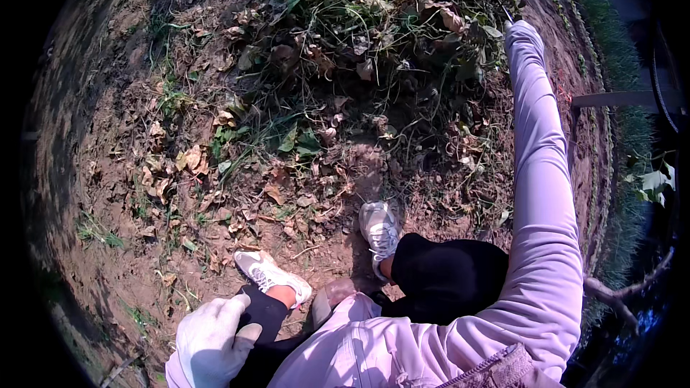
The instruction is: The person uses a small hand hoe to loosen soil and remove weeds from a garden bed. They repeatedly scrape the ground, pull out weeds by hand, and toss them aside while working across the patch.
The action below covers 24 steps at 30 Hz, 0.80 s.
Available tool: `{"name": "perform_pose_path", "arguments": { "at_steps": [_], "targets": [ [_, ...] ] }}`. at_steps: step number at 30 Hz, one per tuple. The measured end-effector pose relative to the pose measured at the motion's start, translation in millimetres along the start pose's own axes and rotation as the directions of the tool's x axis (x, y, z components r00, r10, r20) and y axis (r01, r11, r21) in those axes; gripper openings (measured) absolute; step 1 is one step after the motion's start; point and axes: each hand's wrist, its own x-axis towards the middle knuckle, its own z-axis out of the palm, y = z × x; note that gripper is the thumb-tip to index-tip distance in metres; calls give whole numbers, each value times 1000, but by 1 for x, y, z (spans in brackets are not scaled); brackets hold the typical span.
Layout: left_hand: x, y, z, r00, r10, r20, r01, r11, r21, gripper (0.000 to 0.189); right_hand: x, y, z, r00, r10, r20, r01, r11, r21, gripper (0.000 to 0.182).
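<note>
My left hand [215,334], in a white glove, rests by my left knee at the bottom left; no object shows in it. My right arm, in a pale pink sleeve, stretches far forward to the upper right. My right hand [515,26] is mostly covered by the sleeve's end, and a thin, light-coloured metal piece [505,12] juts out beside it; its full shape and the fingers around it are hidden. Just left of that hand lies a tangled heap of cut vines and weeds [377,37] with green and dried leaves.
Dry leaves [193,160] and green weeds [172,98] litter the brown soil [124,172]. My white sneakers [380,229] stand on the soil below the heap. A grey post or bar [625,99] and a bare branch [620,293] are at the right, beside a grass strip [630,145].
</note>
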Motion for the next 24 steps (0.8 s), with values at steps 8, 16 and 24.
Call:
{"name": "perform_pose_path", "arguments": {
  "at_steps": [8, 16, 24],
  "targets": [
    [27, 43, -9, 991, -116, 68, 108, 988, 108, 36, 16, 62, 169, 968, 133, 212, -186, 950, 251, 58],
    [7, 18, 8, 980, -76, 184, 62, 995, 80, 37, -69, 77, 111, 971, 232, -59, -153, 791, 593, 54],
    [2, 25, 13, 982, 186, 25, -188, 978, 90, 28, -188, -69, 28, 932, -227, -282, 356, 426, 832, 31]
  ]
}}
